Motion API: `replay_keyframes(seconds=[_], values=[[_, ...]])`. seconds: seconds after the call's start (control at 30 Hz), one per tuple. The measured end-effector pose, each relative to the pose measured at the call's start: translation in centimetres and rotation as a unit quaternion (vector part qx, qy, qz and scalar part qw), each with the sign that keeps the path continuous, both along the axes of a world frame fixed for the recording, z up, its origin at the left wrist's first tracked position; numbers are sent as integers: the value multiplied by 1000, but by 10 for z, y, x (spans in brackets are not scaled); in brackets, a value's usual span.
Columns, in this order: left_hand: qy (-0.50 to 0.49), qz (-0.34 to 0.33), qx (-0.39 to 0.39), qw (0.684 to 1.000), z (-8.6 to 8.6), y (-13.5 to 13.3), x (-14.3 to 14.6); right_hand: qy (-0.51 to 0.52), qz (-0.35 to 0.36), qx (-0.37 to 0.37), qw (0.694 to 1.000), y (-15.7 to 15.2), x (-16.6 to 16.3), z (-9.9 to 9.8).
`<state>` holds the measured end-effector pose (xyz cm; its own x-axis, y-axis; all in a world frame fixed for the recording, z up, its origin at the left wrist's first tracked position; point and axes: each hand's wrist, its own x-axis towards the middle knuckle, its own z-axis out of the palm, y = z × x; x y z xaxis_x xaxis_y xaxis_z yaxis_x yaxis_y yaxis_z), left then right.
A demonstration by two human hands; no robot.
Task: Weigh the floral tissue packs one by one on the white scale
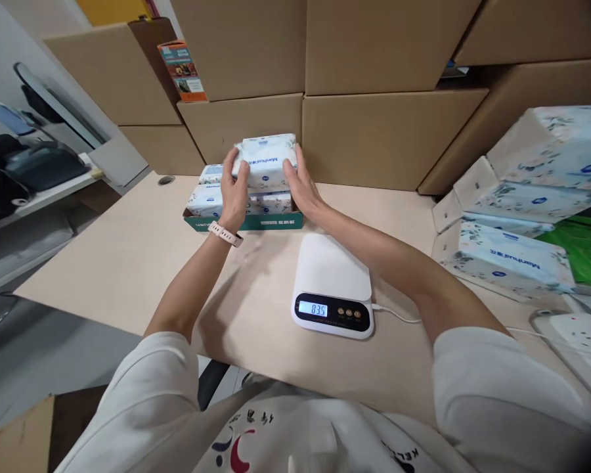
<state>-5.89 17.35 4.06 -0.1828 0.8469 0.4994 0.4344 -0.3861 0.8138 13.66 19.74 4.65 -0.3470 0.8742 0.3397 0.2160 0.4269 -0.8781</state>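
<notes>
Between both hands I hold a white tissue pack printed with leaves and blue lettering. My left hand grips its left end and my right hand its right end, fingers closed round the sides. The pack is just above a green shallow box with several similar tissue packs inside; whether it touches those below, I cannot tell. Nearer to me on the table lies a white digital scale, its lit display reading 83.5 or 835.
Large cardboard boxes stand stacked along the table's back. More tissue packs are piled at the right, beside a green plastic wrapper. A white cable runs from the scale towards a power strip. An orange printed box leans at the back left.
</notes>
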Motion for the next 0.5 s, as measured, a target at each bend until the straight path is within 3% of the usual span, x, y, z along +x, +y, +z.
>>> replay_keyframes(seconds=[0.13,0.2,0.27,0.33,0.4,0.43,0.5], values=[[0,50,-23,998,-4,-3,1,-76,-10,-17,997,-12,15,-3],[16,65,13,998,7,-16,11,-114,-34,33,992,-38,43,5],[39,38,66,996,22,-32,29,-162,-91,131,974,-69,84,16],[53,-28,108,992,37,-44,54,-214,-190,245,926,-99,137,23],[33,-118,96,988,48,-51,87,-242,-323,331,853,-123,198,22],[4,-177,50,983,51,-51,106,-248,-386,361,812,-132,230,19],[-66,-303,-104,945,51,-47,150,-264,-517,322,748,-145,288,8]])
